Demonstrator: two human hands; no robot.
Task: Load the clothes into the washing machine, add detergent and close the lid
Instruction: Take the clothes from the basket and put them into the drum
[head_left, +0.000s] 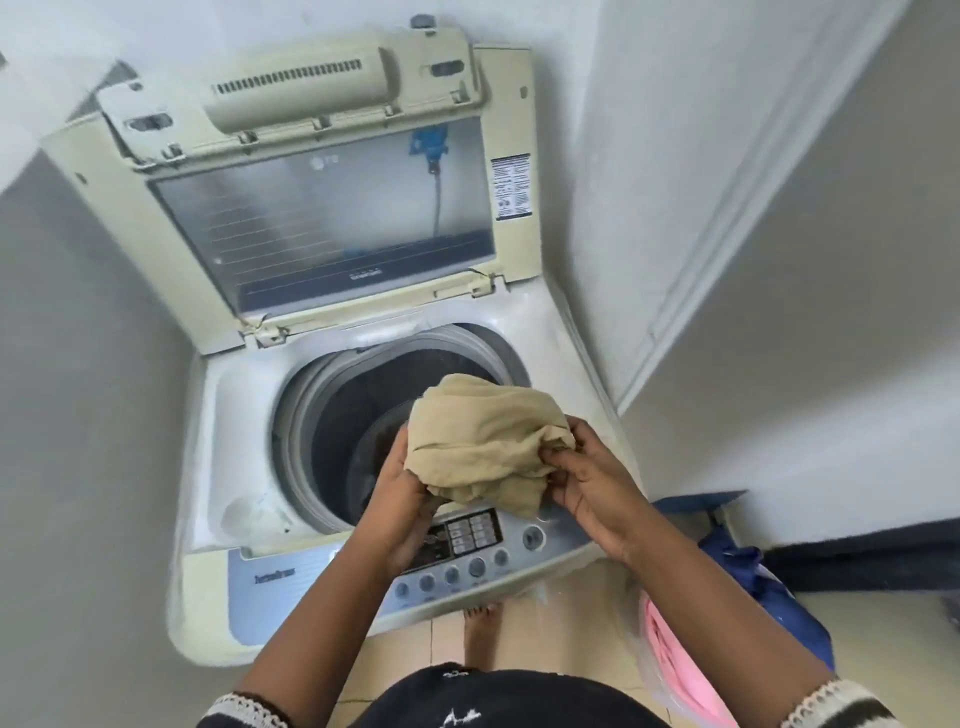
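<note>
Beyond our left hand the drum of the washing machine gapes under the raised lid. That hand cups the bundled tan garment from below-left, fingers curled into the cloth; our right hand pinches its other edge. The bundle hangs between them, above the drum's near rim and the control panel. We judge loading is under way: next, carry it forward and release. Right of our right hand lies pink laundry.
</note>
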